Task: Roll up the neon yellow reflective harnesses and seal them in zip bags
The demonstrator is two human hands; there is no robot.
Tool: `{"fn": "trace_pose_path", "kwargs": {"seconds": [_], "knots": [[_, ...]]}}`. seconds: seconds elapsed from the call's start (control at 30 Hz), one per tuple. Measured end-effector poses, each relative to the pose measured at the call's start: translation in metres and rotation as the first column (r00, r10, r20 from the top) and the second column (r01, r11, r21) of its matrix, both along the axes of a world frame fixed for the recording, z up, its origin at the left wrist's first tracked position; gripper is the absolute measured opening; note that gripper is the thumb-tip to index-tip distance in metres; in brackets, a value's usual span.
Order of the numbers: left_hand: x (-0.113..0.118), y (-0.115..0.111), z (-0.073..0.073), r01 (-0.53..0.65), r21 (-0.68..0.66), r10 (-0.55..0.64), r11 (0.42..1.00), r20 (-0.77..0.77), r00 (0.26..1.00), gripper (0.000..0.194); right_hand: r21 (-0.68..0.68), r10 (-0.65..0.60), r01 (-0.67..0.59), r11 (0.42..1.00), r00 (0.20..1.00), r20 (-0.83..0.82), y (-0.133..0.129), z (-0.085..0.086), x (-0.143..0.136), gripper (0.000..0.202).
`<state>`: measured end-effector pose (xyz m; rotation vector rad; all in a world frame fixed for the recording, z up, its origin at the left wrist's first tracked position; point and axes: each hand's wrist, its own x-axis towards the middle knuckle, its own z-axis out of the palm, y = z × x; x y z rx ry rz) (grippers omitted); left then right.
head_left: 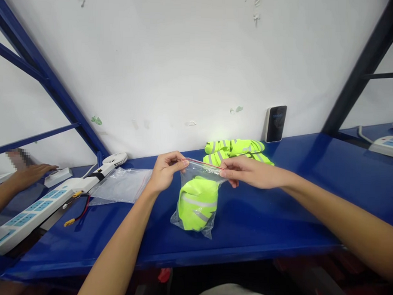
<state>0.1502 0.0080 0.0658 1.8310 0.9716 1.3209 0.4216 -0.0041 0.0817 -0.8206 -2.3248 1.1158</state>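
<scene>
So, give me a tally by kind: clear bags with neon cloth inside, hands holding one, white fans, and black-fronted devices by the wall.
Clear bag with neon cloth: 1
Hands holding it, left hand and right hand: 2
White fan: 1
Black-fronted device: 1
Total: 5

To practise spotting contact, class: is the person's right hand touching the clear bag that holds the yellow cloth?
Touching. The head view shows the right hand pinching the clear bag at its upper right corner, thumb against the plastic.
</scene>
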Motion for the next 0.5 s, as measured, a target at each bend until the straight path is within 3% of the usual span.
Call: {"fn": "trace_pose_path", "kwargs": {"seconds": [0.3, 0.4, 0.5], "knots": [[-0.001, -0.005, -0.004, -0.021, 0.074, 0.024, 0.997, -0.039, 0.999, 0.020, -0.114, -0.055, 0.044, 0.993, 0.994, -0.099, 0.003, -0.008, 0.004, 0.029], [-0.002, -0.008, 0.008, 0.005, 0.103, 0.016, 0.995, -0.209, 0.978, 0.019, -0.086, -0.089, 0.079, 0.993, 0.990, -0.112, 0.003, -0.005, 0.004, 0.029], [0.005, -0.013, 0.031, 0.121, 0.099, -0.061, 0.988, -0.466, 0.883, 0.016, -0.008, -0.144, 0.144, 0.990, 0.985, -0.098, 0.001, 0.002, -0.001, 0.030]]}}
